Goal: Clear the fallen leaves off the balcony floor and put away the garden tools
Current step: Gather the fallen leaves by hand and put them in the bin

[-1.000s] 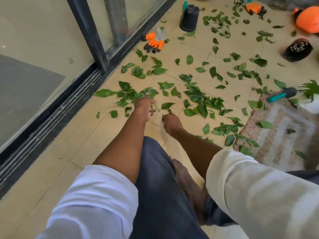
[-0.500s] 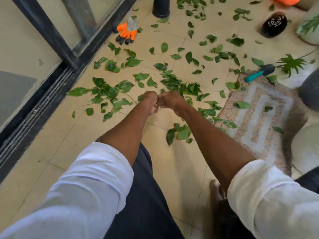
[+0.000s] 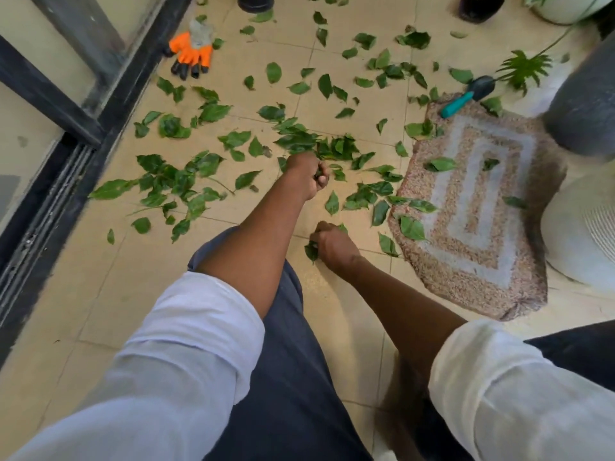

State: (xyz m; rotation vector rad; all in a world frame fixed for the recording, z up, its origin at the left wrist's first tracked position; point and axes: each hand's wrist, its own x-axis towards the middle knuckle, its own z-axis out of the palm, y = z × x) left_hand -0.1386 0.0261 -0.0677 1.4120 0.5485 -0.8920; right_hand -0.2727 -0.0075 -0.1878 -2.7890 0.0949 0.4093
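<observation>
Green fallen leaves [image 3: 301,141] lie scattered over the beige tiled balcony floor. My left hand [image 3: 307,173] hovers low over the leaf pile in the middle, fingers curled shut around a few leaves. My right hand [image 3: 332,244] is down on the floor nearer to me, closed on a small bunch of leaves [image 3: 312,251]. A trowel with a teal handle [image 3: 467,96] rests at the far edge of the mat. An orange and grey garden glove [image 3: 191,51] lies by the door track.
A speckled doormat [image 3: 472,211] with leaves on it lies to the right. Sliding door track [image 3: 43,207] runs along the left. A grey pot [image 3: 585,104] and a white pot [image 3: 585,241] stand at the right; black pots [image 3: 481,6] at the far edge.
My hands were together over the pile; now they have parted. The left has reached forward into the leaves and the right has dropped to the floor nearer me. The view has tilted down.
</observation>
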